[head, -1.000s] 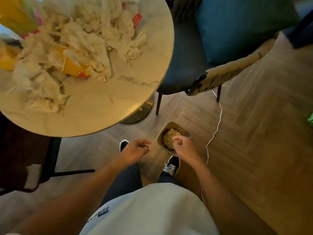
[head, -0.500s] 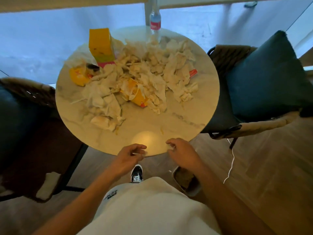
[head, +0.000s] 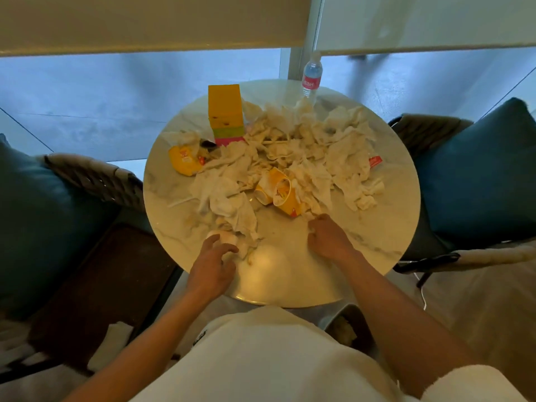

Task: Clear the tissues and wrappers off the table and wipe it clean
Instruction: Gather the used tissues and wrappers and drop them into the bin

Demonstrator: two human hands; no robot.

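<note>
The fingers [head: 224, 250] of the left hand [head: 211, 269] are spread loosely onto a crumpled tissue [head: 232, 240] at the heap's near edge, roughly seven o'clock on the round bench [head: 377, 242]. The right hand [head: 329, 242], at five o'clock, has its fingers curled down onto the rim of the tissue pile [head: 290, 158]; whether it pinches anything I cannot tell. Beyond the right hand, at its twelve o'clock, a yellow wrapper [head: 282, 195] lies with its long axis running ten to four.
</note>
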